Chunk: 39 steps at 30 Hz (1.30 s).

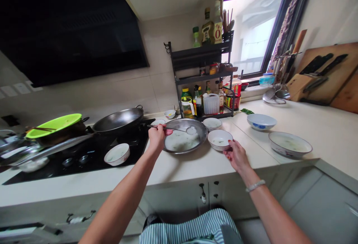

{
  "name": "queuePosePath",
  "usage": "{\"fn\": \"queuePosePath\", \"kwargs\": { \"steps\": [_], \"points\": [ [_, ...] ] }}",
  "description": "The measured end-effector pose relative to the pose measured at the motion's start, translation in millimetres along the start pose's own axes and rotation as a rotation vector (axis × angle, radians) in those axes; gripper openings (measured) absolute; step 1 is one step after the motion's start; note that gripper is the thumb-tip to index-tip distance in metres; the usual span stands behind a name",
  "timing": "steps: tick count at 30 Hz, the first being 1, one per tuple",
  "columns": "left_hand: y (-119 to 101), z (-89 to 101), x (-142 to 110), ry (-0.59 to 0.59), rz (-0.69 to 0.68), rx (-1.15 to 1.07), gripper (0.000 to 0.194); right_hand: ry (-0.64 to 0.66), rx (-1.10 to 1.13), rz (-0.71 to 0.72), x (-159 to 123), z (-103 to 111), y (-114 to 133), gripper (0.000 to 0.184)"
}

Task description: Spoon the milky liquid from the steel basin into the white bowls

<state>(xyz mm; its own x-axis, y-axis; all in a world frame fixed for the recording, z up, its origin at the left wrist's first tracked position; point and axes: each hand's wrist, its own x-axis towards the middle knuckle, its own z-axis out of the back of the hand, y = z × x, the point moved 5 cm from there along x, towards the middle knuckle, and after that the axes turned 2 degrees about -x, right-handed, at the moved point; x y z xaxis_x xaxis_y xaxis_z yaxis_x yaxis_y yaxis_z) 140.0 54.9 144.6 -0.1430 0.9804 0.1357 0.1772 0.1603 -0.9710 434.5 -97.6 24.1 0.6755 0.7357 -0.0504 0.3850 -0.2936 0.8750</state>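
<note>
My left hand [158,136] is closed round the handle of a metal ladle [191,130]. The ladle's bowl, with pale liquid in it, is over a wide steel basin [203,139] of whitish soup with green bits. My right hand [236,154] grips the rim and side of a small white bowl [220,140] just right of the basin. A little soup with green flecks shows inside that bowl. Behind it stands another small bowl [212,123] with similar contents. A filled bowl [116,154] sits at the stove's edge, left of my left hand.
At right are a blue-patterned bowl [261,122] and a larger bowl of soup [290,144]. A wok [119,120] and a green basin [53,125] are on the stove [92,169]. A black rack [201,80] of bottles stands behind; a knife block [300,85] is far right.
</note>
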Motion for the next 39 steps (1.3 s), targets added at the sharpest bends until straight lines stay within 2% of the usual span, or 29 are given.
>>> {"fn": "queuePosePath", "kwargs": {
  "steps": [7, 11, 15, 19, 25, 27, 29, 31, 36, 39],
  "points": [
    [-17.2, -41.5, -24.9, 0.124, -0.019, -0.032, 0.025, 0.007, -0.010, 0.001, 0.2, 0.6, -1.1, 0.046],
    [-12.1, -64.3, -43.9, 0.229, -0.027, 0.028, 0.025, 0.014, 0.012, 0.006, 0.8, 0.4, -1.8, 0.045],
    [0.2, -81.4, -65.5, 0.373, -0.107, 0.097, 0.026, 0.015, 0.013, 0.006, 0.4, 0.2, -1.1, 0.043],
    [13.6, -87.6, -84.2, 0.540, -0.317, 0.162, 0.030, 0.023, 0.016, 0.007, 0.6, 0.0, -1.1, 0.041],
    [10.0, -79.4, -115.8, 0.784, -0.886, 0.324, 0.028, 0.018, 0.020, -0.004, 2.1, 0.9, -3.5, 0.041],
    [8.7, -75.9, -123.6, 0.822, -0.980, 0.346, 0.028, 0.016, 0.025, -0.008, 2.3, 1.4, -4.0, 0.040],
    [9.6, -74.0, -124.3, 0.816, -0.959, 0.321, 0.029, 0.014, 0.030, -0.006, 2.2, 1.8, -3.9, 0.040],
    [12.2, -72.3, -114.8, 0.744, -0.818, 0.233, 0.031, 0.015, 0.031, -0.003, 1.6, 1.6, -3.1, 0.040],
    [20.0, -50.0, -60.6, 0.320, -0.294, -0.011, 0.034, 0.006, 0.031, -0.004, -0.6, 1.0, -0.6, 0.041],
    [17.0, -24.9, -31.3, 0.137, -0.185, -0.006, 0.027, 0.005, 0.031, -0.006, -1.2, 1.0, -0.3, 0.041]
  ]
}}
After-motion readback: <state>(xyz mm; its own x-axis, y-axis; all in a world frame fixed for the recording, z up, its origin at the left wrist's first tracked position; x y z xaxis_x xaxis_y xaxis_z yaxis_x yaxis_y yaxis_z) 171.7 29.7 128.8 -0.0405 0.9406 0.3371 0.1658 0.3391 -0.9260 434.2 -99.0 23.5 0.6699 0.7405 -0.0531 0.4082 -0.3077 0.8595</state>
